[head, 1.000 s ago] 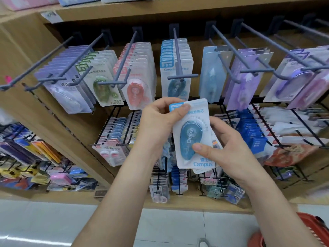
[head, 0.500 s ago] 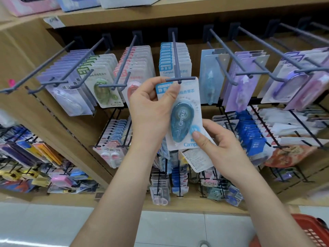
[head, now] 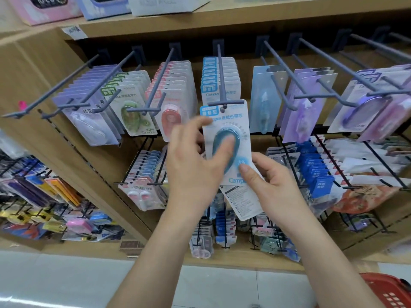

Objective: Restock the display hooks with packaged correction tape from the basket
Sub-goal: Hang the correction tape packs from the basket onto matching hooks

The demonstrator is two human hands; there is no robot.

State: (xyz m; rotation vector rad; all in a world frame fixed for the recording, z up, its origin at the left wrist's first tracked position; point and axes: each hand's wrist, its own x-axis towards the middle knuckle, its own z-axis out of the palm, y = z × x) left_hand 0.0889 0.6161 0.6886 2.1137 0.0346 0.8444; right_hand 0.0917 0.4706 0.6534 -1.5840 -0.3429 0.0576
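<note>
A blue correction tape package hangs by its hole at the tip of the centre display hook, in front of a row of like blue packages. My left hand holds this package, thumb on the blue blister and index finger at its upper left edge. My right hand pinches its lower corner with the thumb and also holds a second package, back side showing, underneath. A corner of the red basket shows at the bottom right.
Neighbouring hooks carry purple, green, pink, pale blue and lilac packages. Long bare hook rods jut out at the upper right. Lower racks hold small stationery. Boxes stand on the top shelf.
Both hands raised the blue package and slid its hole onto the centre hook's tip. My left thumb moved from the package's top down onto the blister.
</note>
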